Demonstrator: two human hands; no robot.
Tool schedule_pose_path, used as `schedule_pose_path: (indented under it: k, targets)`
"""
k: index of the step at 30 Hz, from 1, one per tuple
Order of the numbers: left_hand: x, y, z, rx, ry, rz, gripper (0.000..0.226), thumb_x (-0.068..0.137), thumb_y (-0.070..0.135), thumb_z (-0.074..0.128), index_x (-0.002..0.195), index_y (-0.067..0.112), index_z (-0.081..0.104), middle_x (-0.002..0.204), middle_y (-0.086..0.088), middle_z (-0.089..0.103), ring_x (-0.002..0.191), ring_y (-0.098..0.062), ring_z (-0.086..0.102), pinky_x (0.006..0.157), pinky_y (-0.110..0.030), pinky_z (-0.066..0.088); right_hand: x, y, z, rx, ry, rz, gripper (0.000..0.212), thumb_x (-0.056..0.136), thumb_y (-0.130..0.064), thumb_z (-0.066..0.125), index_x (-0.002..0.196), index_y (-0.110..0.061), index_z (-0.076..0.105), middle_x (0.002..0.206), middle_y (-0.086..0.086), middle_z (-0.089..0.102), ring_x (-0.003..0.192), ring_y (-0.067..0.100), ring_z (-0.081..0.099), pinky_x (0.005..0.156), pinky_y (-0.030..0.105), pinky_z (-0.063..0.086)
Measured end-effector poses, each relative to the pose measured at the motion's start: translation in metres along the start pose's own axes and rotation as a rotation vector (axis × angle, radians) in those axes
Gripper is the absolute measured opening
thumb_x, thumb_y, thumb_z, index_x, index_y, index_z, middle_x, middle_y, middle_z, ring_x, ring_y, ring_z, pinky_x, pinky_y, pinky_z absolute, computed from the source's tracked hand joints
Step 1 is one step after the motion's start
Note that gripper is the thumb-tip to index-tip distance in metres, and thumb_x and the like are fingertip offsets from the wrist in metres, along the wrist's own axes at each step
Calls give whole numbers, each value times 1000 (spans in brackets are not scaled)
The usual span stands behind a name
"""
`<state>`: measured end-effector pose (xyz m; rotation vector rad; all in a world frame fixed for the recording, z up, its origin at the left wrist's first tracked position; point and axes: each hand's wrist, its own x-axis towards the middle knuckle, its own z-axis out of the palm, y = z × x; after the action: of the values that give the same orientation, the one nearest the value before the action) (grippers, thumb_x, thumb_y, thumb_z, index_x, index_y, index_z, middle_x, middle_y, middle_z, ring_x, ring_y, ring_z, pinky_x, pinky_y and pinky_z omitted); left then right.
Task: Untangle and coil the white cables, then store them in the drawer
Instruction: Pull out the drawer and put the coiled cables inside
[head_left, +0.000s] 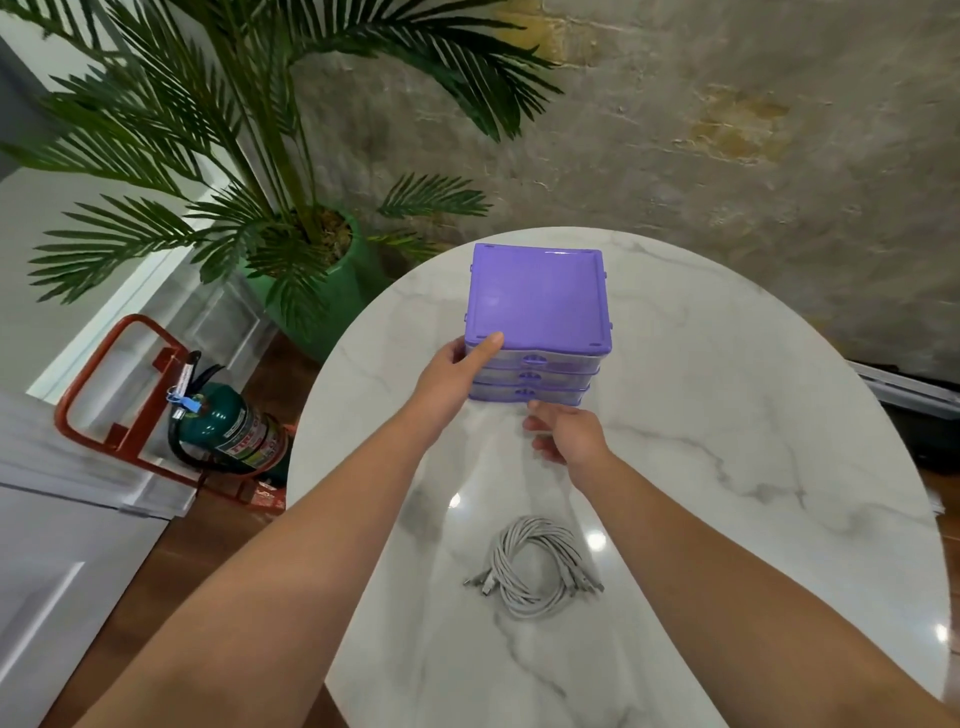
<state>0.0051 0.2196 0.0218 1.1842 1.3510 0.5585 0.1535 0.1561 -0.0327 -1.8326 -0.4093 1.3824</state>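
Nearest, the white cables (534, 567) lie in a loose coil on the round marble table (727, 519), connector ends splayed out left and right of the loop, touched by neither hand. Beyond the coil, the right hand (563, 434) hovers just in front of the lowest drawer of the purple drawer unit (537, 299); its fingers curl loosely and hold nothing, the fingertips close to the drawer front, contact not clear. The left hand (457, 374) grips the unit's near left corner, thumb laid flat on the lid, fingers wrapped around the side. The unit stands upright on the table's far half, three stacked drawers all closed. Left of the table, on the wooden floor, a green fire extinguisher (228, 426) sits in a red metal stand (119, 395). Farther back, a palm plant (234, 130) in a green pot stands against a rough grey wall (727, 130).
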Motion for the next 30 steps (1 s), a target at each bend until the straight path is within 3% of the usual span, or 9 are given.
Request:
schedule_pose_path:
  k: [2, 12, 17, 20, 23, 26, 28, 30]
  targets:
    - [0, -2, 0, -15, -3, 17, 19, 88, 53, 59, 93, 36, 64, 92, 23, 67, 84, 8, 62, 79, -22, 49, 3, -2, 0, 30, -1, 30, 17, 88, -25, 68, 76, -13, 66, 73, 1, 68, 42, 12, 48, 42, 21, 38]
    - [-2, 0, -3, -48, 38, -14, 50, 81, 59, 64, 118, 25, 63, 107, 16, 65, 91, 8, 57, 75, -20, 45, 6, -7, 6, 132, -11, 213, 17, 79, -27, 75, 82, -14, 66, 63, -3, 61, 45, 9, 45, 37, 17, 32]
    - [-8, 3, 1, -65, 51, -6, 48, 83, 60, 61, 119, 27, 60, 103, 19, 62, 88, 8, 56, 67, -17, 41, -10, 11, -6, 33, -62, 211, 17, 77, -25, 78, 85, -14, 68, 58, -1, 54, 39, 8, 42, 35, 15, 29]
    - [-9, 4, -1, -57, 43, -12, 51, 82, 62, 61, 119, 27, 60, 107, 16, 63, 92, 4, 57, 70, -20, 41, -22, 14, -16, -59, -76, 173, 27, 78, -36, 76, 82, -12, 63, 59, 1, 52, 40, 13, 48, 38, 16, 33]
    - [-9, 5, -2, -60, 36, -15, 45, 83, 60, 61, 115, 29, 60, 103, 17, 62, 89, 6, 56, 75, -23, 42, -28, 15, -31, -62, -53, 211, 44, 77, -55, 66, 72, -15, 48, 59, 2, 42, 46, 19, 48, 46, 21, 38]
    - [-10, 6, -2, -63, 27, -18, 48, 83, 61, 60, 119, 28, 58, 108, 13, 62, 89, 5, 56, 75, -24, 42, -21, 14, -39, -139, 110, 90, 53, 75, -64, 64, 86, -14, 49, 69, 3, 46, 58, 22, 48, 50, 27, 41]
    - [-11, 6, -1, -68, 25, -26, 50, 83, 61, 60, 120, 27, 58, 110, 12, 62, 93, 1, 58, 76, -25, 42, -12, 9, -39, -183, 228, -68, 47, 76, -56, 70, 91, -16, 51, 81, 4, 55, 73, 26, 55, 59, 31, 46]
    - [-12, 5, -1, -69, 27, -24, 48, 83, 61, 60, 118, 28, 56, 109, 12, 61, 93, 0, 58, 78, -26, 42, -7, 2, -36, -280, 245, -197, 42, 82, -38, 72, 111, -12, 58, 94, 4, 61, 81, 20, 58, 71, 27, 46]
